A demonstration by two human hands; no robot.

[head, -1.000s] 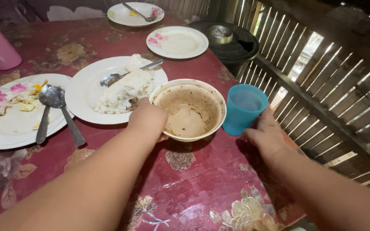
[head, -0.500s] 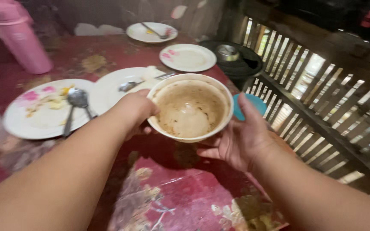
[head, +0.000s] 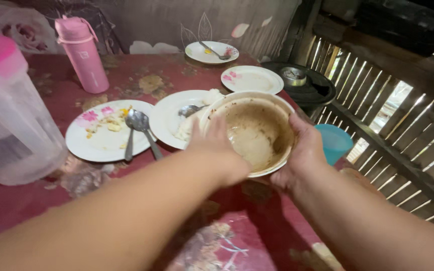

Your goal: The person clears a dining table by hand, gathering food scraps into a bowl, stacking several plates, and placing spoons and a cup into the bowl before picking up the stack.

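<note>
Red flowered tablecloth (head: 126,70), dirty dishes all over — and a bowl up in both hands.
Left hand (head: 217,145) and right hand (head: 300,155) clamp the smeared cream bowl (head: 257,133) from either side, tilted above the table — a blue cup (head: 333,143) just right, a rice plate (head: 169,120) behind.

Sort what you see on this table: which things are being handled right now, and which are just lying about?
In hand:
- dirty bowl, tilted, held by left hand and right hand

Lying about:
- blue cup
- plate with rice
- plate with two spoons
- pink bottle
- clear jug
</note>
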